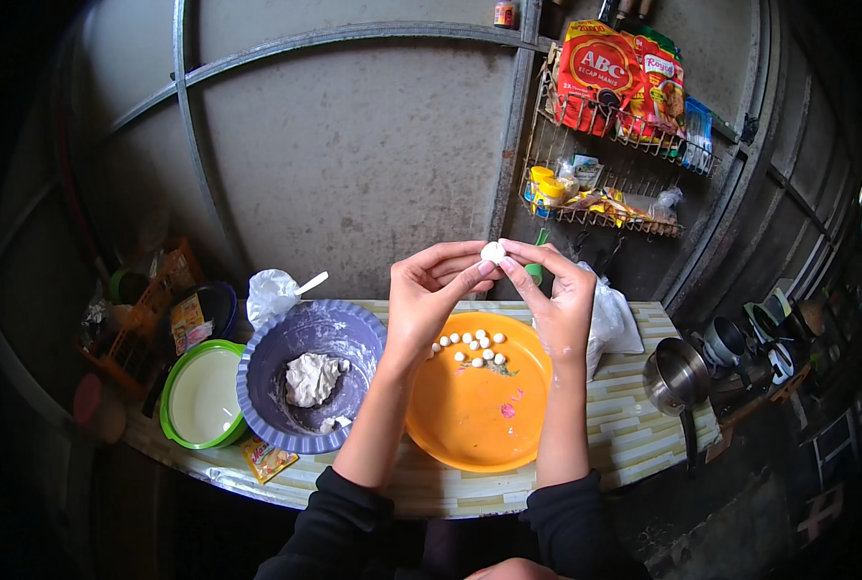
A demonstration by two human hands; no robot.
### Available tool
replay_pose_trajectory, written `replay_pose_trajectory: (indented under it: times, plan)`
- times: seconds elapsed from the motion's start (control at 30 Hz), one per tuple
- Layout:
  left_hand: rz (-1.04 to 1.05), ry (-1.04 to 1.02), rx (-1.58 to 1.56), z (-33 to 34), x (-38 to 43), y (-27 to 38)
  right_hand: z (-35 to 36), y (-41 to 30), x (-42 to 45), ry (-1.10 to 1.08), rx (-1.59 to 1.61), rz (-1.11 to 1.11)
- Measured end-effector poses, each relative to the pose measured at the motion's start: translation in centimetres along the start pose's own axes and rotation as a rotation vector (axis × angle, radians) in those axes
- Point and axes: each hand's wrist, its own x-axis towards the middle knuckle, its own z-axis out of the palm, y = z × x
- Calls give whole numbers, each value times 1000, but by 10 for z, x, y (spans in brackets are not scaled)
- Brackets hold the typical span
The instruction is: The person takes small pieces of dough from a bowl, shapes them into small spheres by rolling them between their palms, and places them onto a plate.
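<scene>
Between the fingertips of both my hands is a small piece of white dough (493,252), raised above the far rim of an orange plastic tray (467,428). My left hand (438,286) pinches it from the left with thumb and fingers. From the right, my right hand (558,290) grips it with thumb and forefinger. Several small white dough balls (477,362) lie in the far half of the tray. To the left stands a purple fluted basin (257,391), its inner wall smeared white. It holds a large lump of white dough (313,380) and some small bits.
Left of the basin are a green-rimmed bowl of pale liquid (203,395) and a yellow sachet (268,460). White plastic bags stand behind the basin (271,293) and the tray (612,319). A steel saucepan (676,377) sits on the right edge. Wire racks (619,221) hang on the wall.
</scene>
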Motion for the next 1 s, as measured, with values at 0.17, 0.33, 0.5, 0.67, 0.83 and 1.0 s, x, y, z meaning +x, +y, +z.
replay_pose_trajectory:
  times: [0.17, 0.33, 0.5, 0.67, 0.83, 1.0]
  plan:
    - [32, -23, -21, -2, 1, -2, 1, 3, 0, 27, -9, -23]
    - [85, 10, -27, -1, 1, -6, 6, 3, -2, 58, -82, -98]
    - [64, 34, 2, 0, -1, -3, 7, -2, -1, 68, -174, -130]
    - [1, 1, -50, -3, 1, -4, 5, -1, -2, 72, -131, -108]
    - [38, 19, 1, -5, 0, -3, 9, -4, -2, 77, -233, -157]
    - [16, 16, 16, -3, 0, -2, 8, -3, -2, 82, -220, -144]
